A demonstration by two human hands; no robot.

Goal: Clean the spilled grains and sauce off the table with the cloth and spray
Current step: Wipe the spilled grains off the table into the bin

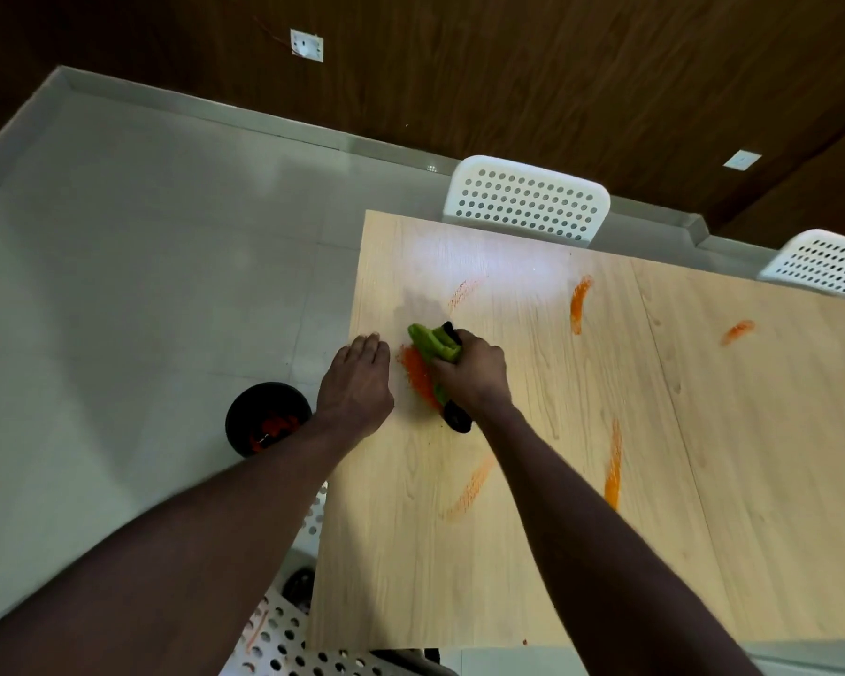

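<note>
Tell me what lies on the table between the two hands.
Head view: an orange heap of spilled grains lies between the left hand and the right hand, against the green cloth.

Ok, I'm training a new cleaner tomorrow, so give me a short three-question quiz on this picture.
1. True or false: the right hand grips the green cloth.
2. Relative to the table, where is the black bin? A) on it B) on the floor beside it C) on a chair
3. Fill in: the pile gathered beside the cloth is ___ in colour.
Key: 1 true; 2 B; 3 orange.
</note>
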